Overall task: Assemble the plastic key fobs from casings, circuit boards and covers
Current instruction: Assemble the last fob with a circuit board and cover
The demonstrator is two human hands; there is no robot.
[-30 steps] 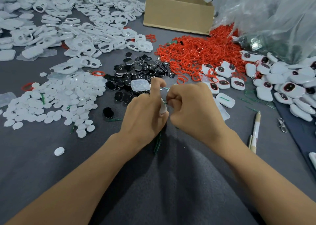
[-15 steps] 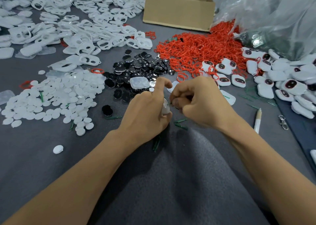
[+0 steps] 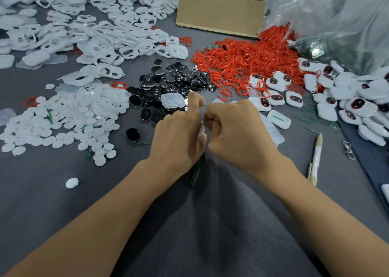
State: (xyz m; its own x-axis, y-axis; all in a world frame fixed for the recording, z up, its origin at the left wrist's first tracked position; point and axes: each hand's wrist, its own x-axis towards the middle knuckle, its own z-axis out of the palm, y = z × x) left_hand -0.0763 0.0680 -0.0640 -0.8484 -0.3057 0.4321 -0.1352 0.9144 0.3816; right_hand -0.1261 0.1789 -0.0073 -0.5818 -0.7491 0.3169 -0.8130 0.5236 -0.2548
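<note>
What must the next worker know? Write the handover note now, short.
Left hand: grip round a white casing, forefinger raised.
Right hand: pinches what looks like a green circuit board at the casing; how far it is seated is hidden.
Parts: spare boards by the left wrist, white oval discs left, black oval pieces and red rings ahead.
Done: finished fobs piled right.
Left: seat the board, close this fob, carry on.

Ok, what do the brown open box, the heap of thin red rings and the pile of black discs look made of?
Brown open box: matt cardboard, dull tan walls. Heap of thin red rings: probably rubber or soft plastic, slightly shiny, tangled. Pile of black discs: likely hard plastic, glossy, bright reflections.
</note>
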